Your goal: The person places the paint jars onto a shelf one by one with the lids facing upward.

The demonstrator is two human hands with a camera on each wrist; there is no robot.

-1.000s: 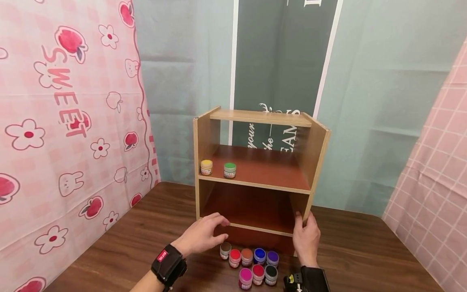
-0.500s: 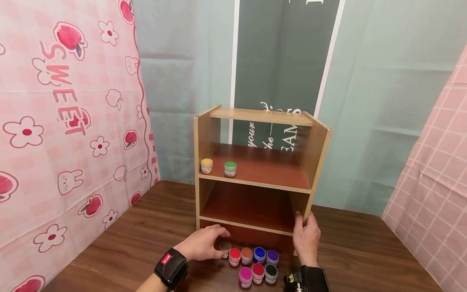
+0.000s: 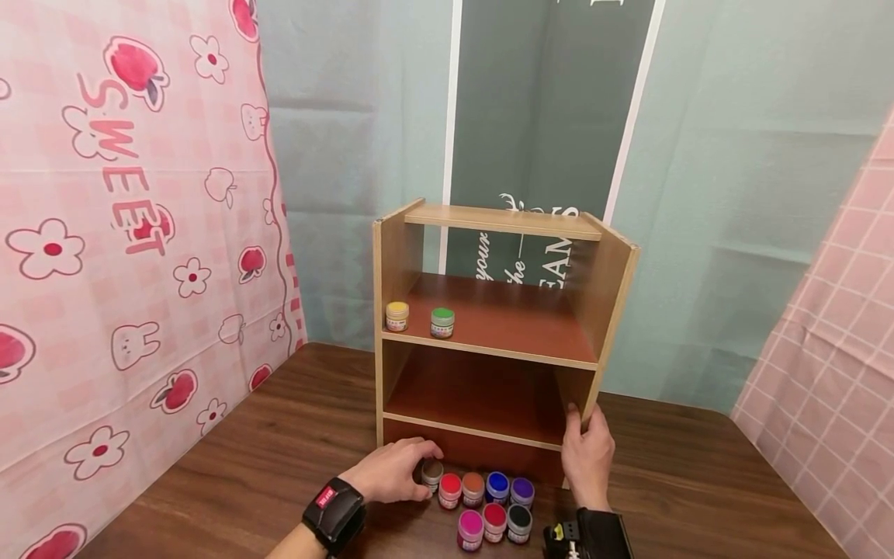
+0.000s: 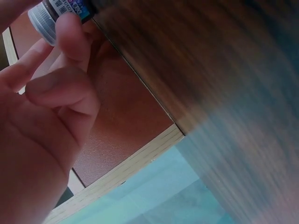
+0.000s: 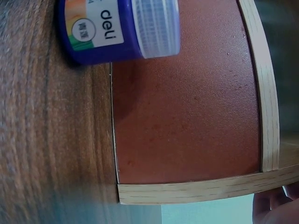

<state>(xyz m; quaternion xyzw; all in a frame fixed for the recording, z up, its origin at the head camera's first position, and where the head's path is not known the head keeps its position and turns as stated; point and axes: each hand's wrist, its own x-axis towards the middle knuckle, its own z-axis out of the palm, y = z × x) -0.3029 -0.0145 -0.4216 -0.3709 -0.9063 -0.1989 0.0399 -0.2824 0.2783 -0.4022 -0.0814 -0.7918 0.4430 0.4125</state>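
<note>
My left hand [image 3: 391, 471] is at a small brown-topped paint jar [image 3: 432, 472] on the table, at the left end of a group of jars. Thumb and fingers curve round this jar, whose clear lid [image 4: 43, 23] shows between them in the left wrist view. With the right hand [image 3: 588, 458] I grip the right side panel [image 3: 609, 318] of a small wooden shelf [image 3: 489, 351], thumb inside and fingers outside. The right wrist view shows only fingertips [image 5: 278, 205] at the panel. A yellow paint jar [image 3: 396, 317] and a green one [image 3: 442, 323] stand on the shelf's middle board.
Red [image 3: 450, 491], orange-brown [image 3: 472, 489], blue [image 3: 497, 487] and purple [image 3: 521, 492] jars stand close together beside the brown one. Magenta [image 3: 471, 529], dark red [image 3: 494, 522] and black [image 3: 519, 523] jars form a nearer row. Pink cloth [image 3: 174, 272] hangs at the left.
My left hand has come down from near the shelf's lower edge to the brown paint jar and closed round it. The right hand keeps its grip on the shelf.
</note>
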